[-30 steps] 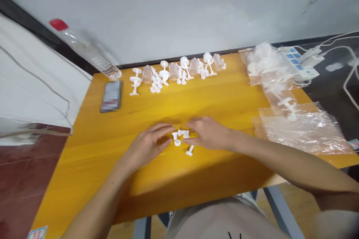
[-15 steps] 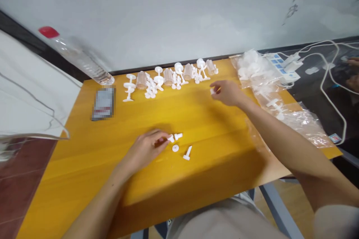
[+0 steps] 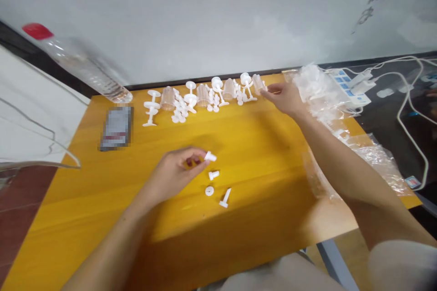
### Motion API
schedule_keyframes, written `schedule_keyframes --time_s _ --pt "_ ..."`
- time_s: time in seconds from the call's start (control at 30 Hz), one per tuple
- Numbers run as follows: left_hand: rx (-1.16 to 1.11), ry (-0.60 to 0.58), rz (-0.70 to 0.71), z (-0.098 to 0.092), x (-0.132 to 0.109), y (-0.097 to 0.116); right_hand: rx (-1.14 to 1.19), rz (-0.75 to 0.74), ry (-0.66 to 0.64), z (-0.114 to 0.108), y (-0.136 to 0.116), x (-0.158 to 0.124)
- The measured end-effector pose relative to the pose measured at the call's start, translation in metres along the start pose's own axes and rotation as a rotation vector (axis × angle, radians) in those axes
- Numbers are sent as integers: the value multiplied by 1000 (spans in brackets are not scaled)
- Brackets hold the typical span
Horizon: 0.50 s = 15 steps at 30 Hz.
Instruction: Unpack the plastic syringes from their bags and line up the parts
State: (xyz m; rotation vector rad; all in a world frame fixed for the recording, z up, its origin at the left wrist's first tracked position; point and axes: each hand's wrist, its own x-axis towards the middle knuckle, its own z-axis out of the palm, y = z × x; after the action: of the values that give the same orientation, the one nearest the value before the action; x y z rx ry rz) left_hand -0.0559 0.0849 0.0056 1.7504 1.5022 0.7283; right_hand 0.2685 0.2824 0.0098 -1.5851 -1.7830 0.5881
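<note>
Between thumb and fingertips, my left hand (image 3: 182,167) pinches a small white plastic plug (image 3: 210,157), lifted just over the table. Below it lie a second short white plug (image 3: 214,175), a round white cap (image 3: 209,191) and a longer white pin with a flat head (image 3: 225,198). My right hand (image 3: 286,97) is at the back right, its fingers closed beside the rightmost clear plastic cup (image 3: 257,84). Its fingertips meet the small white pieces next to that cup; what they hold is too small to make out.
Along the back edge stand clear cups (image 3: 204,95), white disc-ended stands (image 3: 151,108) and small white pieces (image 3: 179,111). At left are a water bottle (image 3: 92,68) and a blurred phone-like object (image 3: 117,128). Plastic bags (image 3: 317,86) and a power strip (image 3: 350,88) lie at right.
My right hand has moved back, carrying a small white piece to the rightmost cup. My left hand has raised a white plug from beside the other one. The view has shifted slightly.
</note>
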Motion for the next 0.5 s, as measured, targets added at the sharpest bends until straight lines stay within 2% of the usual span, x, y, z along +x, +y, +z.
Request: schedule_keyframes --time_s 0.1,0.13,0.2,0.27,0.37,0.5 --pt "-216 55 -61 9 23 32 276 -195 -362 -8 -49 -56" --pt "-280 72 -67 13 29 43 328 -253 -432 -8 -65 -74" --pt "-356 89 -60 20 39 59 389 -323 -492 -3 -89 -100" --pt "-372 98 -52 24 40 65 401 -340 -489 1 -100 -113" --pt "-317 78 -68 24 26 53 288 -308 -450 -4 -87 -103" --pt "17 -16 -58 23 -1 13 -197 -106 -251 -35 -39 -42"
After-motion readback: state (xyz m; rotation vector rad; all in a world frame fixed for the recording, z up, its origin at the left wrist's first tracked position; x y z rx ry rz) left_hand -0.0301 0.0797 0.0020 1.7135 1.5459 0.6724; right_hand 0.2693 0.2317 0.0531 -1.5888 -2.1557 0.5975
